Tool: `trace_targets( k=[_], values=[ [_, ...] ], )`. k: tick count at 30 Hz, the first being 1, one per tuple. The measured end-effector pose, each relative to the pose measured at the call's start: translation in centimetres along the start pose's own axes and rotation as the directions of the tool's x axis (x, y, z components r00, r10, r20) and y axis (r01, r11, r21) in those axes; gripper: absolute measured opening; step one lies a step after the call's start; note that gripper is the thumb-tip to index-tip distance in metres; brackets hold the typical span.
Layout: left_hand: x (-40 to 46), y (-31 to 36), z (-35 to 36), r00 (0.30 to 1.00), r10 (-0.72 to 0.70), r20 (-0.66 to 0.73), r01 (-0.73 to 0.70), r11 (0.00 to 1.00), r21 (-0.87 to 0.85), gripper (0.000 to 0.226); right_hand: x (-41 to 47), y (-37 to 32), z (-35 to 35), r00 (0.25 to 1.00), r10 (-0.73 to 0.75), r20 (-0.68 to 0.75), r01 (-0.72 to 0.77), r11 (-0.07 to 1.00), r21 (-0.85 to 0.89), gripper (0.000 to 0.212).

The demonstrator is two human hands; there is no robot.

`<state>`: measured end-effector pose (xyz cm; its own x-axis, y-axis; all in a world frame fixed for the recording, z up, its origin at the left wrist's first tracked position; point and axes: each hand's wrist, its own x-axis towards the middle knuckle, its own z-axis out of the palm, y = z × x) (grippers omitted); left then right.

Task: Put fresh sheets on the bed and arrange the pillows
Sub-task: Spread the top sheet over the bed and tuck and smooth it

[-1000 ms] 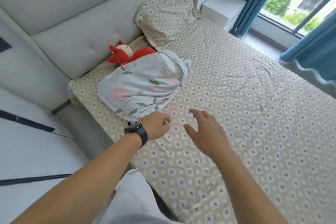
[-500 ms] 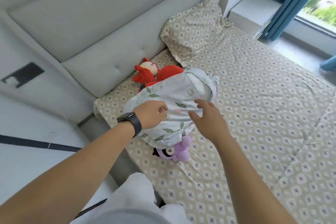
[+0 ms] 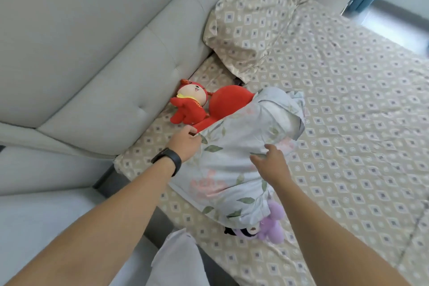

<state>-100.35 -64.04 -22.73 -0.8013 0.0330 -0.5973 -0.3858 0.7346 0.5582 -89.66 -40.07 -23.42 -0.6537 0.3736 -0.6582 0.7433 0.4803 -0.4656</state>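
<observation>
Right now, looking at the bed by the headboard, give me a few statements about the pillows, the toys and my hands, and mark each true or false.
1. The floral pillow lies between a red plush toy and a purple plush toy. True.
2. The left hand grips the purple plush toy. False: it is at the floral pillow's edge beside the red toy.
3. The diamond-patterned pillow leans against the headboard. True.
4. The right hand is clear of the floral pillow. False: it rests on it.
</observation>
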Motion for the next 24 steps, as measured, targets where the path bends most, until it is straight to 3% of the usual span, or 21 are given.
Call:
trace_targets(
  k=[2, 6, 9, 11, 13, 16, 19, 24],
  values=[
    [4.6, -0.9, -0.6, 0.999, -0.034, 0.001, 0.034, 0.998, -0.045, 0.038, 2.6, -2.2, 2.5, 0.999, -0.050, 0.001, 0.049, 0.970, -0.240, 0.082],
    [13.6, -2.6, -2.1, 0.995, -0.068, -0.072, 0.068, 0.998, -0.007, 0.072, 8.2, -8.5, 8.0, 0.962, -0.264, 0.071, 0.255, 0.768, -0.587, 0.099],
    [19.1, -4.7, -2.4, 0.991, -0.116, -0.067, 0.121, 0.990, 0.072, 0.092, 11.7, -10.6, 11.9, 0.943, -0.250, 0.219, 0.329, 0.610, -0.721, 0.094],
    [21.3, -5.7, -1.8, 0.993, -0.121, 0.006, 0.121, 0.993, -0.020, 0.098, 12.7, -10.0, 13.7, 0.939, -0.190, 0.286, 0.343, 0.531, -0.775, 0.078],
    [23.1, -6.6, -1.1, 0.994, -0.088, 0.067, 0.098, 0.981, -0.169, 0.088, 13.3, -9.0, 15.3, 0.950, -0.136, 0.282, 0.312, 0.455, -0.834, 0.056],
    [23.5, -7.4, -0.4, 0.998, -0.044, 0.051, 0.054, 0.975, -0.214, 0.053, 13.1, -8.3, 15.7, 0.959, -0.081, 0.271, 0.282, 0.314, -0.906, 0.026],
    [22.0, -7.3, -1.5, 1.000, -0.027, -0.006, 0.026, 0.983, -0.180, 0.028, 11.6, -8.4, 14.0, 0.963, -0.055, 0.266, 0.270, 0.299, -0.915, 0.026],
    [15.8, -5.0, -4.3, 0.999, 0.052, 0.011, -0.051, 0.996, -0.080, 0.028, 7.0, -7.2, 7.3, 0.981, -0.090, 0.169, 0.189, 0.325, -0.927, 0.026]
  ],
)
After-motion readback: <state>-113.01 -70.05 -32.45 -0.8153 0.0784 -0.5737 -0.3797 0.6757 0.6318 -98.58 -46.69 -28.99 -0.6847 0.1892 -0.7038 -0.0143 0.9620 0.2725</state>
